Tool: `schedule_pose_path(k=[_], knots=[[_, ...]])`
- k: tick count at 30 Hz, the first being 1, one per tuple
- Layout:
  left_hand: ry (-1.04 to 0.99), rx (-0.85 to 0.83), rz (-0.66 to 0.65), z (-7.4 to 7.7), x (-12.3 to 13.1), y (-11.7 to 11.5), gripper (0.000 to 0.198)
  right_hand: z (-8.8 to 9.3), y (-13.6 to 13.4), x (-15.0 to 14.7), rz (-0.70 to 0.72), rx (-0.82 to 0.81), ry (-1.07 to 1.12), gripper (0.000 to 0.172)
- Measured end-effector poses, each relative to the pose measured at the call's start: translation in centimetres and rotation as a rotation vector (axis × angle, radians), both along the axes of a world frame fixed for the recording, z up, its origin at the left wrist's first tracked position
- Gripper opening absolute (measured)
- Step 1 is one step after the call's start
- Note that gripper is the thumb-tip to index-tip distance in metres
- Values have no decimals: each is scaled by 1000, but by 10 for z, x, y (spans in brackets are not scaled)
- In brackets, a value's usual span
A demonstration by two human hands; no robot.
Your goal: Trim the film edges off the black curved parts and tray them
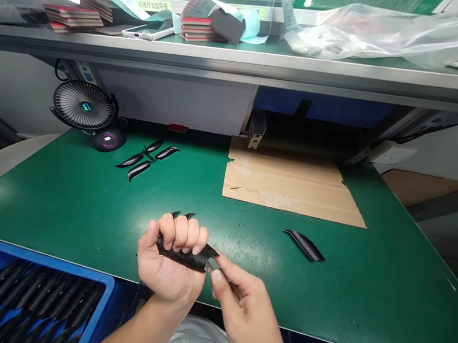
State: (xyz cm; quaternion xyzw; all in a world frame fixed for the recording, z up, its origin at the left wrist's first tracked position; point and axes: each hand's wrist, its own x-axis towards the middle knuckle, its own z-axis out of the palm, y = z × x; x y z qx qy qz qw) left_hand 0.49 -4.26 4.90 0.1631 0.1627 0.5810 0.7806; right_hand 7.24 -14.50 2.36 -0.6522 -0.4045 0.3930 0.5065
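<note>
My left hand (171,270) is closed around a black curved plastic part (186,257), fingers wrapped over its top and palm turned up. The part's pointed end sticks out to the right. At that end, my right hand (249,301) pinches a small thin metal blade (212,264) between thumb and forefinger, its edge against or very near the part. Two dark pointed tips (189,215) show just behind my left fingers; what they belong to is hidden. Another black curved part (304,245) lies alone on the green table to the right.
Several black parts joined on a sprue (147,159) lie at the left, near a small fan (85,105). A cardboard sheet (288,184) covers the back middle. Blue bins (108,286) of black parts stand at front left and right. A shelf (246,69) crosses above.
</note>
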Motion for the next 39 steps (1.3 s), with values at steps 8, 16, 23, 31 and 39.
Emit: schedule_pose_path(k=[8,16,23,31,39], knots=[[22,-8,13,1,4,2,52,-4,-1,-1,-35,48,-198,34],[14,-44,20,2,3,1,52,-11,-3,-6,-75,53,-433,35],[-23,-258,-10,0,2,13,46,-20,-10,-7,-191,192,-1107,46],[181,-16,-155,-18,14,10,45,-23,-1,1,-401,96,-306,25],[1307,852,-409,-119,14,37,40,-104,-31,111,-640,-592,-601,23]])
